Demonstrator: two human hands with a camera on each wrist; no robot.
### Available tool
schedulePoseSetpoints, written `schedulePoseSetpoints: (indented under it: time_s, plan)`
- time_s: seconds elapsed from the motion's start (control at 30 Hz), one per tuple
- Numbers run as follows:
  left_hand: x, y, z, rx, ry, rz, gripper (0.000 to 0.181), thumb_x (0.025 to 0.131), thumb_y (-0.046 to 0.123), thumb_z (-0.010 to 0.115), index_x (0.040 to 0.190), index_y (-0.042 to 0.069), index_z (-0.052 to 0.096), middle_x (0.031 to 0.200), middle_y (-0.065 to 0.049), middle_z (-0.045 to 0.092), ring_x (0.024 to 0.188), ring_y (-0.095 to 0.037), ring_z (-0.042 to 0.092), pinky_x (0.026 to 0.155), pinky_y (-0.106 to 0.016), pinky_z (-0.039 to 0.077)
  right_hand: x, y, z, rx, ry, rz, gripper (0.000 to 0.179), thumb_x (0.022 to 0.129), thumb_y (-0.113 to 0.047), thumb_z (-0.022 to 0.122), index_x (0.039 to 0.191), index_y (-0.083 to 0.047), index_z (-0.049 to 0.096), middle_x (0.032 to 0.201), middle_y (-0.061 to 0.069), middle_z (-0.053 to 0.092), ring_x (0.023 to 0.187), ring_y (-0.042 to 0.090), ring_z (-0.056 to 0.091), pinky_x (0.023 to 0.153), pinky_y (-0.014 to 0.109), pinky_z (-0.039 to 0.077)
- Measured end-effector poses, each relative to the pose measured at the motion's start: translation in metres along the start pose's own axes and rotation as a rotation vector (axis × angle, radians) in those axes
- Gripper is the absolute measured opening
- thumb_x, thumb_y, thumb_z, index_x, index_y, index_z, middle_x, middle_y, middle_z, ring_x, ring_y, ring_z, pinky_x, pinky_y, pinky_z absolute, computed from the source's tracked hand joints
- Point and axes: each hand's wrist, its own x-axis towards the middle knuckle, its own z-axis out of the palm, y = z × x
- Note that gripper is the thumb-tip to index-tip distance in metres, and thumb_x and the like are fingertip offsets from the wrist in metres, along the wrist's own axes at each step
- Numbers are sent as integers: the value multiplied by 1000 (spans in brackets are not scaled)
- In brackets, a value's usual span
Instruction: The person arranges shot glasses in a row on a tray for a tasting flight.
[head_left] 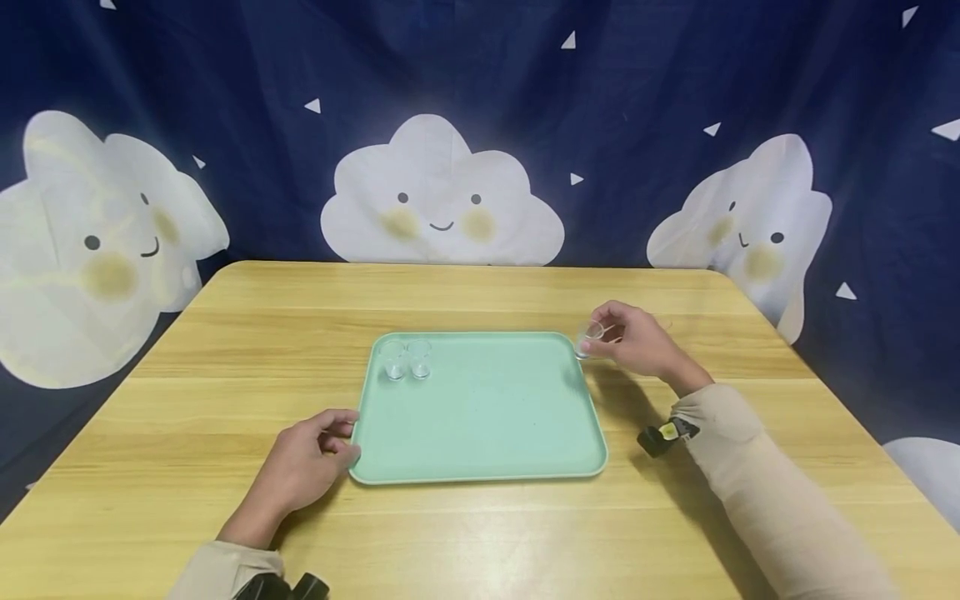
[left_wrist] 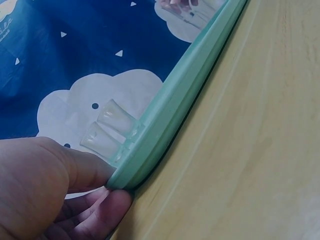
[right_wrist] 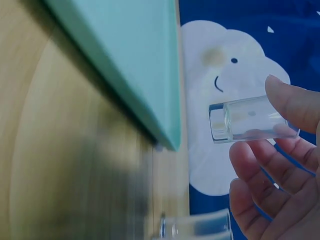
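Note:
A mint-green tray [head_left: 480,417] lies on the wooden table. My left hand [head_left: 311,458] holds its left edge, thumb and curled fingers against the rim in the left wrist view. Two small clear glasses, a left one [head_left: 393,362] and a right one [head_left: 420,362], stand side by side in the tray's far left corner. Over the tray's far right corner, my right hand [head_left: 637,340] pinches another clear glass [right_wrist: 250,120] between thumb and fingers. In the right wrist view this glass is off the tray, its thick base pointing towards it.
One more clear glass [right_wrist: 197,227] shows at the bottom of the right wrist view, beyond the tray's right side and partly cut off. The table [head_left: 480,542] ends at a dark blue curtain [head_left: 480,67] with clouds.

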Motion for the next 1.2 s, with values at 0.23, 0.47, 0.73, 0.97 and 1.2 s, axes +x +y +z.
schedulePoseSetpoints:
  time_s: [0.23,0.47,0.73,0.97,1.2]
  plan:
    - [0,0,0,1,0,1,40,86,11,69,124,1,62,105,-5,65,83,-14,57,77,-35,46,13,-8,14,30,-37,-3,34,83,-15,77,107,0,58,96,12,63,85,26,65,72,35,51]
    - [-4,-3,1,8,-20,-20,41,87,12,68,125,1,61,105,-5,65,83,-13,57,75,-33,46,21,-15,35,58,-95,-38,33,83,-13,77,106,1,58,96,11,63,87,25,66,76,37,53]
    - [-1,-2,0,-3,-10,8,39,87,11,67,124,1,61,105,-5,65,83,-14,58,75,-33,46,35,-30,50,60,-116,-77,31,82,-12,78,104,-2,58,94,9,63,85,25,67,79,38,53]
    - [1,0,-1,0,-18,11,40,87,12,68,125,0,61,106,-5,65,84,-14,58,77,-35,46,44,-38,65,68,-151,-81,32,82,-13,78,104,-2,58,94,9,63,87,24,68,83,36,52]
    - [2,0,0,4,-18,9,40,87,12,68,125,1,61,106,-5,65,83,-14,57,76,-33,47,51,-48,82,90,-186,-77,30,81,-12,79,101,-3,59,93,8,64,88,26,68,80,35,52]
